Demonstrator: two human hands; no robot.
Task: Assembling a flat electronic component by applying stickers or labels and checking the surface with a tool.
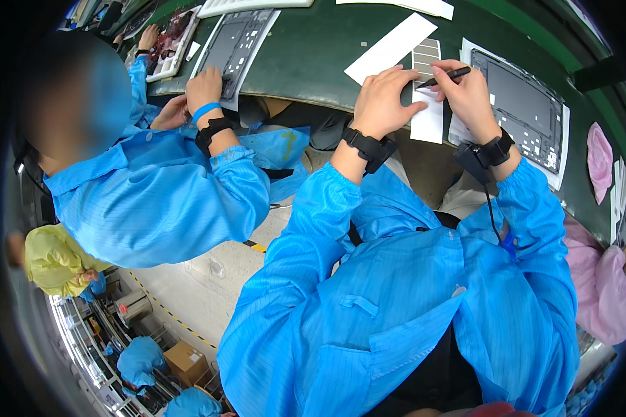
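My right hand (468,99) pinches a slim black pointed tool (452,74), which looks like tweezers. Its tip is over a white strip (426,119) that carries a row of grey rectangular pieces (426,53). My left hand (382,103) lies along the strip's left side, thumb spread away from the fingers and reaching over the strip. The strip's lower end hangs past the table edge. Right of my right hand, a flat dark grey panel (528,104) with small white patches rests on white sheets (563,163). My right hand covers part of those sheets.
A blank white sheet (389,48) lies beyond my left hand on the green table (313,52). At left, a co-worker's hand (204,90) touches another dark panel (238,42), near a white tray (176,59). A pink cloth-like item (599,163) lies at the right edge.
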